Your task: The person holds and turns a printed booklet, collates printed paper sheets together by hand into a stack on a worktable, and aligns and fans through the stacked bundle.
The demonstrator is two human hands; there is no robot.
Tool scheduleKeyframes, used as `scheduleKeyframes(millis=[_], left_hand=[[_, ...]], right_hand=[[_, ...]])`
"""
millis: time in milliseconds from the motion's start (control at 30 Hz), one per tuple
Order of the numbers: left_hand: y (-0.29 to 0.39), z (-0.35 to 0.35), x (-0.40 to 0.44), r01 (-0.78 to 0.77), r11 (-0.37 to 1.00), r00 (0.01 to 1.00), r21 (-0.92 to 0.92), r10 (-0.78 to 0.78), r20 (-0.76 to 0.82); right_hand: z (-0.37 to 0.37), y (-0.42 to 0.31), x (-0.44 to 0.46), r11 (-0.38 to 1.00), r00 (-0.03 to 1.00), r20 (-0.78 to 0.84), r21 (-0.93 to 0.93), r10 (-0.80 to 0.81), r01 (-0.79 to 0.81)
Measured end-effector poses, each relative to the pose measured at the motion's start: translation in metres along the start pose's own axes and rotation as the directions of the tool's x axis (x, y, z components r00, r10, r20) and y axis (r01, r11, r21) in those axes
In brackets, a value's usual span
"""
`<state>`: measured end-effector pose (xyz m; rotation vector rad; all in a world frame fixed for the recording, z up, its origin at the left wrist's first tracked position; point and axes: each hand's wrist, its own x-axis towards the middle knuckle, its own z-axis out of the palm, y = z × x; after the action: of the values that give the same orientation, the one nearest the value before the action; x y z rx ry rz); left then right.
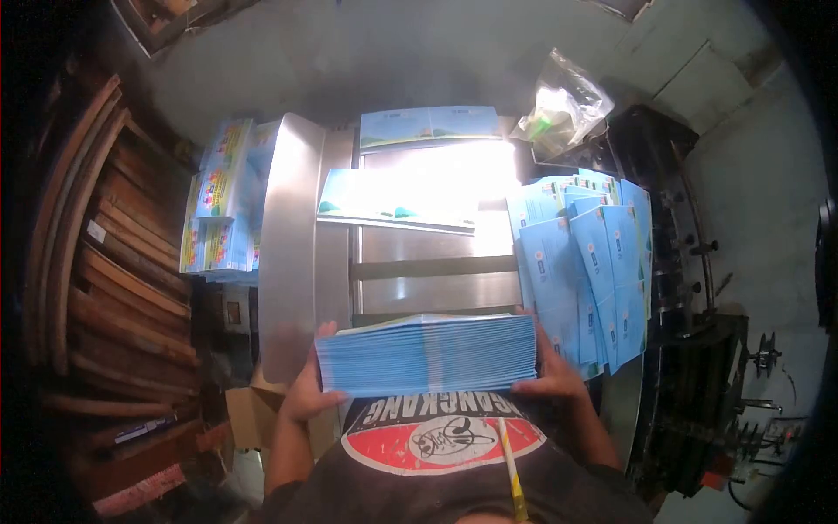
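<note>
The left hand (305, 389) grasps one end of a thick blue stack (375, 362) and the right hand (559, 375) grasps the other, so the stack sits level between the two palms, just in front of the shirt (445, 445). Each thumb lies along the stack's near side, while the fingers reach around its ends and are partly hidden by it. Straight ahead of both hands, past the stack, the metal table (428, 240) stretches away, crossed by two darker bands. Farther out between the hands, some loose sheets (397, 199) lie slightly askew across the table, and beyond them a sheet (428, 125) rests along the far edge; glare washes out much of the surface there. Just ahead of the right hand, a heap (546, 262) of blue sheets fans out over the table's side and crowds that hand's way forward. Well past the heap sits a clear bag (567, 105). Ahead of the left hand a metal panel (292, 253) stands between it and a colourful pile (223, 192). Outward from that hand lean wooden boards (131, 271), and a carton (253, 415) is close beside its wrist. Inward from the right forearm, a yellow-and-white stick (511, 472), perhaps a pencil, shows against the shirt.
</note>
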<state>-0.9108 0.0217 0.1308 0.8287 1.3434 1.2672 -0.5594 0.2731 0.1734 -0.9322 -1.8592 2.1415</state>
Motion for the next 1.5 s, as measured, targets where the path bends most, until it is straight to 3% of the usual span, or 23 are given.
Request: scheduleKeyframes(millis=[33,67,133,200,233,300,333,367,400,433,467,533,667,733,900,967,1067,1167,1233,1267,1333,1400,1500], left_hand=[[0.000,0.006,-0.001,0.010,1.000,1.000,-0.003,-0.010,-0.002],[0.000,0.011,0.000,0.014,0.995,0.997,-0.099,-0.021,-0.069],[-0.001,0.010,0.000,0.002,0.982,0.990,-0.190,-0.029,-0.135],[-0.010,0.005,-0.003,-0.174,0.980,0.984,-0.094,0.177,0.031],[-0.012,0.009,-0.003,-0.175,0.980,0.983,-0.092,0.179,0.031],[-0.013,0.023,0.002,-0.145,0.959,0.946,0.244,0.207,-0.250],[-0.017,0.024,0.006,-0.154,0.956,0.944,0.249,0.217,-0.247],[-0.025,0.027,0.009,-0.017,0.998,0.928,0.056,0.037,-0.370],[-0.029,0.031,0.010,0.099,0.983,0.878,-0.154,-0.159,-0.451],[-0.010,0.035,0.016,-0.076,0.996,0.886,-0.045,0.046,-0.462],[-0.008,0.032,0.017,-0.088,0.996,0.885,-0.034,0.063,-0.461],[-0.009,0.024,0.011,-0.147,0.988,0.932,-0.045,0.123,-0.341],[-0.016,0.021,0.015,-0.084,0.992,0.940,-0.089,0.049,-0.338],[-0.009,0.023,0.016,-0.089,0.995,0.946,0.041,0.097,-0.311],[-0.048,0.006,0.009,-0.055,0.993,0.946,-0.100,0.020,-0.323],[-0.055,0.005,0.012,-0.231,0.955,0.950,-0.186,0.180,-0.255],[-0.050,0.012,0.013,-0.180,0.907,0.942,-0.382,0.048,-0.331],[-0.056,0.005,0.015,-0.192,0.959,0.930,-0.210,0.109,-0.352],[-0.057,0.001,0.014,-0.219,0.965,0.922,-0.147,0.155,-0.355],[-0.053,0.001,0.011,-0.257,0.955,0.942,-0.151,0.212,-0.261],[-0.041,0.005,0.006,-0.288,0.944,0.951,-0.159,0.262,-0.163],[-0.027,0.013,0.005,-0.035,0.997,0.961,0.075,0.055,-0.271],[-0.043,0.015,0.009,-0.023,0.998,0.938,-0.066,-0.001,-0.346]], right_hand=[[0.005,0.000,-0.002,0.976,0.998,-0.008,0.208,0.065,-0.062],[0.004,0.007,-0.004,0.975,0.997,-0.007,0.212,0.071,-0.068],[0.000,0.021,-0.004,0.993,0.994,-0.017,-0.046,-0.112,0.112],[-0.001,0.020,-0.008,0.982,0.989,0.009,-0.118,-0.150,0.150],[0.000,0.021,-0.011,0.968,0.984,0.034,-0.179,-0.175,0.179],[0.003,0.042,-0.006,0.978,0.989,-0.056,-0.164,-0.138,0.127],[0.008,0.043,-0.001,0.983,0.988,-0.101,-0.154,-0.118,0.102],[0.013,0.042,0.003,0.987,0.984,-0.146,-0.142,-0.099,0.078],[0.021,0.040,0.011,0.995,0.971,-0.224,0.027,-0.084,0.092],[0.025,0.033,0.020,0.973,0.952,-0.298,0.191,-0.064,0.126],[0.024,0.030,0.026,0.971,0.951,-0.299,0.191,-0.080,0.142],[0.025,0.030,0.029,0.965,0.931,-0.259,-0.027,-0.258,0.260],[0.018,0.024,0.047,0.948,0.945,-0.145,0.088,-0.292,0.307],[0.023,0.021,0.045,0.915,0.905,-0.151,-0.132,-0.398,0.381],[0.014,0.043,0.043,0.972,0.961,-0.155,-0.086,-0.228,0.217],[0.017,0.033,0.039,0.971,0.959,-0.155,-0.081,-0.237,0.226],[0.028,0.028,0.041,0.971,0.961,-0.257,0.184,-0.104,0.154],[0.027,0.039,0.044,0.971,0.957,-0.259,0.162,-0.132,0.178],[0.022,0.039,0.045,0.967,0.951,-0.258,0.139,-0.172,0.212],[0.019,0.038,0.044,0.965,0.948,-0.259,0.132,-0.185,0.225],[0.014,0.034,0.039,0.953,0.942,-0.147,-0.083,-0.301,0.292],[0.010,0.032,0.043,0.927,0.951,-0.086,-0.264,-0.296,0.264],[0.007,0.039,0.045,0.909,0.959,-0.068,-0.344,-0.275,0.236]])
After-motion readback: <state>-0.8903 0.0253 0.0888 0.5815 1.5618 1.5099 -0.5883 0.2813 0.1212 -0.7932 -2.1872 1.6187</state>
